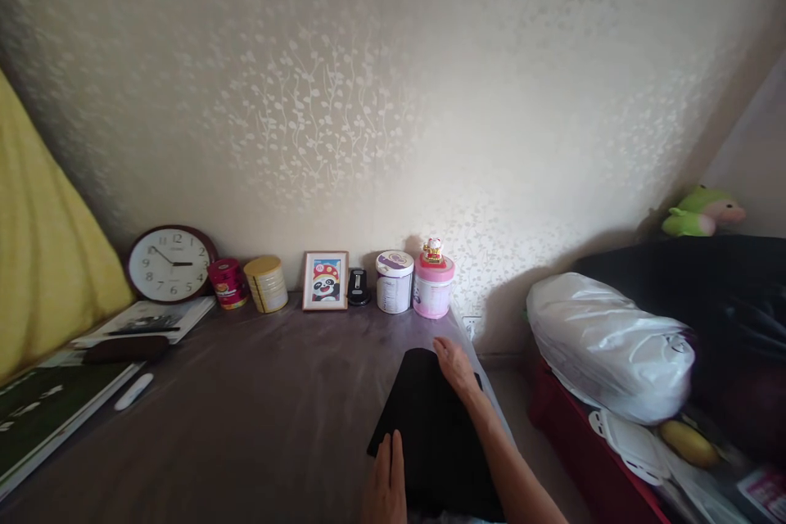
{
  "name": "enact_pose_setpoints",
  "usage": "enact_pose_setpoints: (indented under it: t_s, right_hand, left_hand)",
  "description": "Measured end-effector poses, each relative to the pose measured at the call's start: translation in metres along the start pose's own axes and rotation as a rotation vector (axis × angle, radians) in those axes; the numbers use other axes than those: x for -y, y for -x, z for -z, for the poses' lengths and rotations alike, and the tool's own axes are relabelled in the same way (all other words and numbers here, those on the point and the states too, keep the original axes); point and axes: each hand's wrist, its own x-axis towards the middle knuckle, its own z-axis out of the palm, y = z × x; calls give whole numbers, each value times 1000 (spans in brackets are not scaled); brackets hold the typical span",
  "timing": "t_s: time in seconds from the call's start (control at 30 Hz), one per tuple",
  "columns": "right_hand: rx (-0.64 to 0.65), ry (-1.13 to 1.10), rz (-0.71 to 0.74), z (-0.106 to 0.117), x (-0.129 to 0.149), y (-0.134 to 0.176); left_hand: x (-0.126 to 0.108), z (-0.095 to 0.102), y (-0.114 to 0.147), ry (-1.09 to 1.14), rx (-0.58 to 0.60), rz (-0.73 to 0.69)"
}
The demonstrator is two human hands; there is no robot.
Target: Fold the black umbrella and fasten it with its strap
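Observation:
A flat piece of black cloth [430, 426], perhaps a folded garment, lies on the grey-brown tabletop [258, 426] near its right edge. My left hand [386, 479] rests on the cloth's left side near the bottom of the view, its fingers stretched out and lying flat. At the cloth's far right corner is my right hand [455, 368]. Its fingers lie along the edge and point away from me, partly foreshortened. The near end of the cloth runs out of view at the bottom.
Along the wall stand a clock [172, 264], a red can [228, 284], a yellow-lidded can [266, 284], a framed panda picture [325, 281] and two tubs, the pink tub [433, 299] topped by a figurine [433, 251]. Right of the table sits a white plastic bag [607, 344].

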Motion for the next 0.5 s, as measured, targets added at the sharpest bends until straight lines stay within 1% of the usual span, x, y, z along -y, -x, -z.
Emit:
enact_pose_setpoints:
  t_s: [0.1, 0.13, 0.17, 0.2, 0.27, 0.33, 0.4, 0.5]
  right_hand:
    - [-101, -28, -117, 27, -27, 26]
    - [-166, -96, -183, 34, -35, 38]
    - [-205, -156, -222, 40, -42, 50]
    - [-204, -213, -239, 44, -46, 62]
    - [-125, -328, -293, 46, -49, 85]
    - [-62, -370, -318, 44, -45, 103]
    - [-39, -375, -326, 40, -38, 115]
    - [-56, -390, -310, 36, -30, 121]
  left_hand:
    - [-1, 1, 4, -24, 14, -38]
    - [-2, 1, 4, -25, 18, -30]
    - [-3, 0, 5, -24, 25, -7]
    - [-4, 0, 5, -24, 34, 19]
    - [-6, 0, 6, -25, 46, 44]
    - [-7, 2, 8, -21, 37, 26]
    - [-7, 4, 11, -6, 9, -21]
    - [-8, 7, 14, -6, -26, -47]
